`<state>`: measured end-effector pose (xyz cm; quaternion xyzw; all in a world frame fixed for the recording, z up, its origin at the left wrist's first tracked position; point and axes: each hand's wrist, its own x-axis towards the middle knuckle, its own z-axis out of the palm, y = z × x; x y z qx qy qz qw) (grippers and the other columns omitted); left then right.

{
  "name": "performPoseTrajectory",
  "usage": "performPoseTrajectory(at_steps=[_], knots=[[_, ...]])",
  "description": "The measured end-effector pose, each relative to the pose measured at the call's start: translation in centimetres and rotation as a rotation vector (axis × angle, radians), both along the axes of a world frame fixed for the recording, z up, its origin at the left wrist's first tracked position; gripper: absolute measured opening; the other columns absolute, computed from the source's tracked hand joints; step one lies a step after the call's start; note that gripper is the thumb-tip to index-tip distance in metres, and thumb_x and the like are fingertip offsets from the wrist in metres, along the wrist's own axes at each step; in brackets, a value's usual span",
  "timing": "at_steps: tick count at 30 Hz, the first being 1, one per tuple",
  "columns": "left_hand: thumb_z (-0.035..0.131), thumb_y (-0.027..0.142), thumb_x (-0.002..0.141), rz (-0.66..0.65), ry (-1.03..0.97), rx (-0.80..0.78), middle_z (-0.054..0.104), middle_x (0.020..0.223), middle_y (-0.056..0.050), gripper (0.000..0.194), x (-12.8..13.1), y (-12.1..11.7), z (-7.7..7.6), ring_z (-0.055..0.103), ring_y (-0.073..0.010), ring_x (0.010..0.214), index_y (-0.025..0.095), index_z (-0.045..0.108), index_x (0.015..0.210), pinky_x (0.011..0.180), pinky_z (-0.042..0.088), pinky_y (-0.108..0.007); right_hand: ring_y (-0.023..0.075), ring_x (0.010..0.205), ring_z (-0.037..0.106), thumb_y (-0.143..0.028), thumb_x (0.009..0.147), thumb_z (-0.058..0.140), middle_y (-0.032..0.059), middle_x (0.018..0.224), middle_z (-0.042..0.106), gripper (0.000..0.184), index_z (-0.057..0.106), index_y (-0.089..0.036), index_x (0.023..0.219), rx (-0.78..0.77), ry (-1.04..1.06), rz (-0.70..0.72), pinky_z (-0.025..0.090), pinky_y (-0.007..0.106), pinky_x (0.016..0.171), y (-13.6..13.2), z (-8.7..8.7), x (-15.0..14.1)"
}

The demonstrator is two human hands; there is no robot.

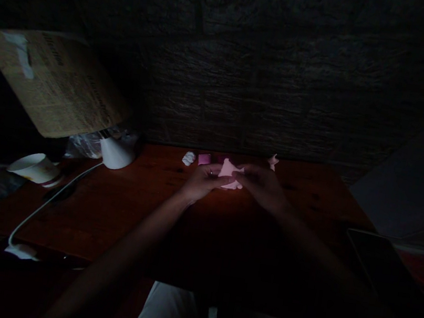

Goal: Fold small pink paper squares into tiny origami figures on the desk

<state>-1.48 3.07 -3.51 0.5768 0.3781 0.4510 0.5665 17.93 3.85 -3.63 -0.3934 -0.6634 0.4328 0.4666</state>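
Observation:
Both hands hold a pale pink piece of folded paper point(228, 171) just above the wooden table point(117, 203). My left hand point(203, 181) grips its left side, with the thumb across the lower front. From the other side, my right hand point(261, 185) pinches its right edge, thumb in front. The paper has pointed corners and an uneven lower edge; its back is hidden. Behind my left hand lie a bright pink square point(204, 159) and a crumpled white wad point(188, 158). A small pink pointed piece point(273, 162) stands beyond my right hand.
At left are a lamp with a white base point(116, 154) and a paper-covered shade point(63, 86), a white cup point(35, 167) and a white cable point(48, 202). A dark flat slab point(384, 259) lies at right. A dark textured wall point(228, 76) rises behind the table.

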Motion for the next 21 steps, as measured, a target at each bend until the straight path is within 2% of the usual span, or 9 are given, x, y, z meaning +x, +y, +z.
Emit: performPoseTrajectory(at_steps=[5,8,11,15,21], knots=[[0.095,0.038,0.063,0.052,0.037,-0.023,0.079,0.084,-0.005,0.04,-0.2,0.0,0.2,0.074,-0.0194,0.076,0.017,0.08,0.094,0.077,0.061,-0.035,0.0193,0.072,0.069,-0.047,0.08,0.076,0.0027,0.078,0.075,0.035,0.078,-0.02,0.102,-0.014,-0.008,-0.015,0.055,0.033,0.07,0.1,-0.6,0.0],[0.093,0.038,0.065,0.052,0.046,-0.031,0.08,0.086,-0.005,0.034,-0.1,0.0,0.1,0.075,-0.0198,0.079,0.019,0.081,0.091,0.076,0.062,-0.034,0.0187,0.072,0.069,-0.046,0.083,0.074,0.0035,0.08,0.076,0.031,0.078,-0.02,0.099,0.0,-0.045,-0.003,0.055,0.033,0.069,0.3,-0.7,0.1],[0.092,0.037,0.066,0.017,0.0,-0.064,0.081,0.092,-0.007,0.036,0.0,0.0,0.0,0.075,-0.02,0.085,0.018,0.081,0.094,0.078,0.061,-0.033,0.0181,0.072,0.069,-0.045,0.084,0.075,0.0037,0.081,0.077,0.03,0.078,-0.019,0.098,-0.011,-0.044,0.008,0.056,0.032,0.069,0.3,-0.5,0.4],[0.093,0.034,0.067,-0.005,-0.06,-0.103,0.081,0.098,-0.009,0.04,-0.2,0.1,0.0,0.075,-0.018,0.086,0.016,0.081,0.101,0.078,0.06,-0.03,0.0178,0.07,0.069,-0.05,0.08,0.079,0.0029,0.079,0.077,0.033,0.079,-0.02,0.093,-0.042,0.018,0.03,0.056,0.031,0.066,0.1,0.0,0.6],[0.093,0.034,0.068,-0.059,-0.067,-0.121,0.08,0.097,-0.008,0.04,-0.5,-0.2,1.0,0.076,-0.0193,0.088,0.014,0.081,0.102,0.082,0.06,-0.032,0.0157,0.067,0.067,-0.053,0.07,0.086,0.0021,0.076,0.076,0.036,0.079,-0.021,0.084,-0.159,0.163,0.064,0.056,0.029,0.066,-0.3,0.9,0.3]])
